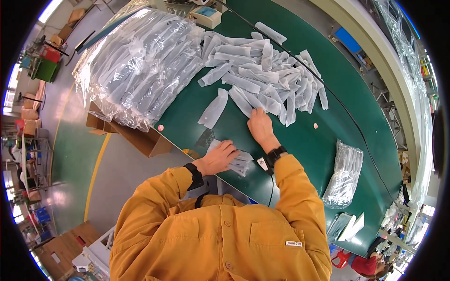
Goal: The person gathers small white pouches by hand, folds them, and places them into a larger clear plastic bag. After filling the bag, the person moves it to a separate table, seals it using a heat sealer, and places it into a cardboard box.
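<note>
Left hand [220, 157] is laid palm-down, fingers bent, across a small stack of frosted plastic pouches [241, 164] near the edge of a green worktable [300, 154]; whether the stack is gripped or only pressed cannot be told. Right hand [260, 125] is stretched farther ahead, its fingertips gathered at the near end of a long frosted pouch [240, 100]; contact is seen, but a firm pinch cannot be confirmed.

That long pouch is placed just ahead and left of the right hand, which is the nearer of the two. Its long axis is slanted from upper left to lower right, with the lower end at the fingertips. Beyond it, a loose pile of frosted pouches [276, 70] is spread away from both hands and toward the right. A single pouch [213, 108] is left apart, ahead of the left hand, tilted the opposite way.

Writing is sparse. Dark lettering is carried by a small white label [294, 243] on the mustard jacket [197, 239], seen upside down. Dark marks are borne by a white corded device [262, 164] beside the stack, too small to be made out. No print can be read on the pouches.
</note>
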A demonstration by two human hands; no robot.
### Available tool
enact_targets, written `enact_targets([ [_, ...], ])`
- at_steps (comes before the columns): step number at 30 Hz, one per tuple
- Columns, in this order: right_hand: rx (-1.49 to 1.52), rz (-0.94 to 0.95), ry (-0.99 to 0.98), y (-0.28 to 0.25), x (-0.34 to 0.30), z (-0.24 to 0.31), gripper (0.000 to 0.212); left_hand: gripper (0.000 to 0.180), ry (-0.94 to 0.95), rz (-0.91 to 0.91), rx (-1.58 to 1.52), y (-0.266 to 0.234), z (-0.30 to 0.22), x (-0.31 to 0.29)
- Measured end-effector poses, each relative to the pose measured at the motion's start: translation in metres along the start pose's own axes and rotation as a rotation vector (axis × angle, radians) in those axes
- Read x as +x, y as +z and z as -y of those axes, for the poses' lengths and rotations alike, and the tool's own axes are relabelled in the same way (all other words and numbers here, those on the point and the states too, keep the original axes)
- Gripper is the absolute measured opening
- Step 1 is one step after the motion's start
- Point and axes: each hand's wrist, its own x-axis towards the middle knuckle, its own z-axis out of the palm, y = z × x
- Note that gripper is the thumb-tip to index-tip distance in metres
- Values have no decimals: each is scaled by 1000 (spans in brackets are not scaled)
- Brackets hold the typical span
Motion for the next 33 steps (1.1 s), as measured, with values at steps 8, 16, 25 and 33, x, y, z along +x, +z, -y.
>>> enact_targets([
  [8, 573, 222, -84, -57, -54, 29, 18, 72, 40, 23, 169, -19, 8, -3],
  [16, 417, 199, 272, -20, 46, 116, 51, 77, 73, 28, 194, 12, 15, -19],
  [25, 508, 318, 123, -31, 29, 60, 28, 78, 4, 139, 41, -15, 30, -20],
  [33, 622, 298, -75, -58, -45, 30, 25, 70, 66, 91, 139, -61, 25, 12],
])
